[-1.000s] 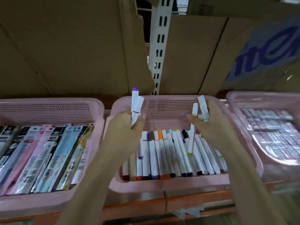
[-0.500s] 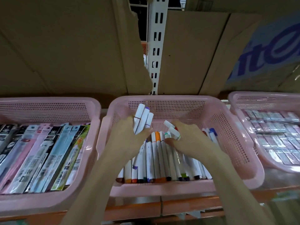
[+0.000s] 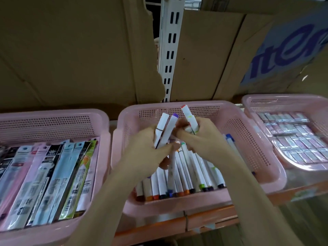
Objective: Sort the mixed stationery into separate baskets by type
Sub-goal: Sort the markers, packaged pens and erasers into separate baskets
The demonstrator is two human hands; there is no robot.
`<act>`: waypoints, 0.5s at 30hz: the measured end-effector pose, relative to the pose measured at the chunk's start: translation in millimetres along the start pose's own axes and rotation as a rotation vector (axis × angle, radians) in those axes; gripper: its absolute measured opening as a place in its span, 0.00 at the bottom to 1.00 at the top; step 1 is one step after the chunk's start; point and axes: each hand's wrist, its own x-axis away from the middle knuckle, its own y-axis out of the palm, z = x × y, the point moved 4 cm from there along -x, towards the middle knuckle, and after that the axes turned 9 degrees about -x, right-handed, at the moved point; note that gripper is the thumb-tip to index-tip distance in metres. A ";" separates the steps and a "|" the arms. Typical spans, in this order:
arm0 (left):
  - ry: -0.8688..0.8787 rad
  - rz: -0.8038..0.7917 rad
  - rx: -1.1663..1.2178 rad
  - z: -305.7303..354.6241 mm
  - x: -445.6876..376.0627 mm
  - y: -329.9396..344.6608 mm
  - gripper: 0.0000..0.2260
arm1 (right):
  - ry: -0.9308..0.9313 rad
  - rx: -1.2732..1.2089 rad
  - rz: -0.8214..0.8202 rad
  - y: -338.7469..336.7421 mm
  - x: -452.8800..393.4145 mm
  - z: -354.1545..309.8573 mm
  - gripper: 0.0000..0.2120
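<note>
Three pink baskets stand side by side on a shelf. The middle basket (image 3: 252, 135) holds several white markers with coloured ends (image 3: 188, 171), lying in a row. My left hand (image 3: 147, 150) grips a bundle of white markers (image 3: 164, 128), one with a purple tip, pointing up. My right hand (image 3: 204, 137) grips a few white markers (image 3: 190, 119), one red-tipped, also upright. Both hands hover close together over the middle basket, almost touching.
The left basket (image 3: 53, 121) holds several flat packaged pens standing on edge. The right basket (image 3: 284, 102) is filled with small wrapped packets (image 3: 301, 139). Cardboard boxes and a white slotted shelf upright (image 3: 170, 50) rise behind. An orange shelf edge (image 3: 204, 222) runs in front.
My right hand has picked markers out of the basket, lifted them upright and moved left toward my left hand. My left hand keeps its bundle.
</note>
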 end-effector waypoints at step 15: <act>-0.106 -0.021 -0.380 9.6 -56.7 77.9 0.15 | -0.002 0.523 0.096 -115.7 -18.8 31.2 0.08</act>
